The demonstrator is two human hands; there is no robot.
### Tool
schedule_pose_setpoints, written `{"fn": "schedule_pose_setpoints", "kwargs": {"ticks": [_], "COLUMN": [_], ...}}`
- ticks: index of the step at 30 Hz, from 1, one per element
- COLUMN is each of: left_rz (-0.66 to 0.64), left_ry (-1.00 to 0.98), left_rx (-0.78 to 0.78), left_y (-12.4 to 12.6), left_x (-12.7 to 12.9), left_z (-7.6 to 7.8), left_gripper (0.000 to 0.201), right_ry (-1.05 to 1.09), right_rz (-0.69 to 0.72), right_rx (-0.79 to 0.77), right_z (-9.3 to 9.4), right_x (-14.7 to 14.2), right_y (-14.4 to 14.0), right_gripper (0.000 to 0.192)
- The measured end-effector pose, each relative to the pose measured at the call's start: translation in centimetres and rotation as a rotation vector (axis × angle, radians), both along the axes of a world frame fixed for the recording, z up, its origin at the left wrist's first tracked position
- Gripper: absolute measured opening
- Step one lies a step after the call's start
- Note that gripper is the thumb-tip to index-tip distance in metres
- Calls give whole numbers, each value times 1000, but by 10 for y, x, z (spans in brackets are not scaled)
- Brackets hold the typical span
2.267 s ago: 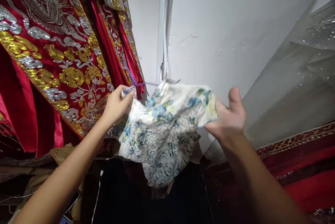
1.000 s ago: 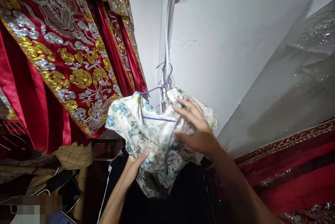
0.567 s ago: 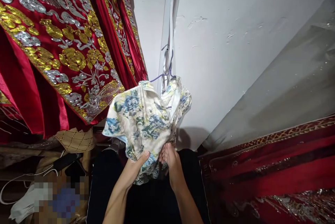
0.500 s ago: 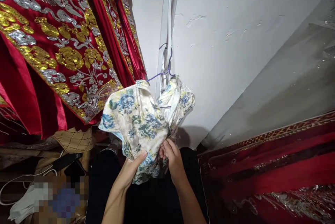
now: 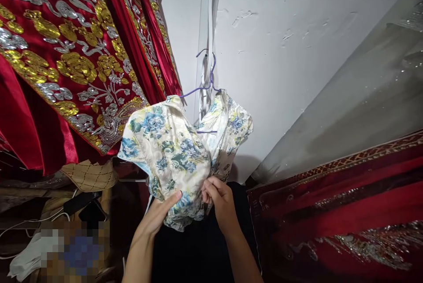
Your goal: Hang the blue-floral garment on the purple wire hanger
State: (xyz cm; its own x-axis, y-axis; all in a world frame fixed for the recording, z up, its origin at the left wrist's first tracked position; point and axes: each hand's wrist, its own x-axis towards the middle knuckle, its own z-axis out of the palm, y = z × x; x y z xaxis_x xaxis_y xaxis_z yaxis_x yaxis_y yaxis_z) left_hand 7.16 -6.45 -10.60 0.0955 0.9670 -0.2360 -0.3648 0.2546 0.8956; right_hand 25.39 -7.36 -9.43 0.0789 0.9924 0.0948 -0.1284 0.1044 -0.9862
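Note:
A cream blouse with blue and green flowers (image 5: 178, 146) hangs on a purple wire hanger (image 5: 206, 81) hooked in the wall corner. My left hand (image 5: 155, 217) grips the blouse's lower hem from the left, thumb on top of the cloth. Just to the right, my right hand (image 5: 220, 199) pinches the same hem with curled fingers. Both hands sit close together under the garment, in front of dark cloth below.
Red robes with gold and silver embroidery (image 5: 76, 62) hang at the left. More red embroidered fabric (image 5: 337, 212) lies at the right, below a clear plastic cover (image 5: 363, 98). A white wall (image 5: 280, 45) stands behind. Cables and a quilted tan piece (image 5: 89, 175) lie lower left.
Both hands went from holding the blouse up and apart to gripping its lower hem together. The blouse now hangs from the purple hanger in the corner, spread a little wider.

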Motion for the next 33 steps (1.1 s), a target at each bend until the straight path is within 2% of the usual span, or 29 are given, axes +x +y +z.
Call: {"fn": "schedule_pose_setpoints", "kwargs": {"ticks": [2,5,6,7,8,11,13,16,18,20,22,24,26,29,31,33], "left_rz": [124,469,551,578,546,273,142,43,26,15,-34,-96,-180,-263,-192,-2], "left_ry": [112,364,451,527,586,646,629,666,725,765,787,812,846,819,730,645], "left_rx": [46,136,196,276,367,581,653,685,700,719,733,741,740,757,809,946], "left_y": [10,16,15,12,8,-1,-1,5,9,11,14,19,27,46,61,77], "left_x": [-2,7,14,22,31,54,61,62,61,62,64,62,58,48,42,39], "left_z": [-6,-21,-25,-28,-30,-31,-29,-28,-31,-36,-41,-40,-32,3,39,81], "left_gripper": [59,60,61,60,56,32,17,13,13,18,20,20,19,12,10,18], "right_ry": [65,131,134,126,112,74,83,190,268,287,284,304,325,320,296,264], "right_rz": [-53,-102,-98,-88,-70,3,57,51,-22,-57,-17,-6,-1,19,16,-8], "right_rx": [-9,-72,-92,-104,-112,-127,-163,-197,-118,7,123,185,215,233,255,294], "right_z": [2,2,2,2,2,3,6,21,45,81,119,150,163,155,144,139], "right_x": [6,11,11,10,7,-5,-12,-9,2,16,27,31,29,18,11,5], "right_y": [-3,-5,-5,-5,-6,-8,-7,8,32,63,93,114,122,116,106,98], "right_gripper": [35,36,35,35,34,35,36,35,31,31,26,25,24,22,22,24]}}
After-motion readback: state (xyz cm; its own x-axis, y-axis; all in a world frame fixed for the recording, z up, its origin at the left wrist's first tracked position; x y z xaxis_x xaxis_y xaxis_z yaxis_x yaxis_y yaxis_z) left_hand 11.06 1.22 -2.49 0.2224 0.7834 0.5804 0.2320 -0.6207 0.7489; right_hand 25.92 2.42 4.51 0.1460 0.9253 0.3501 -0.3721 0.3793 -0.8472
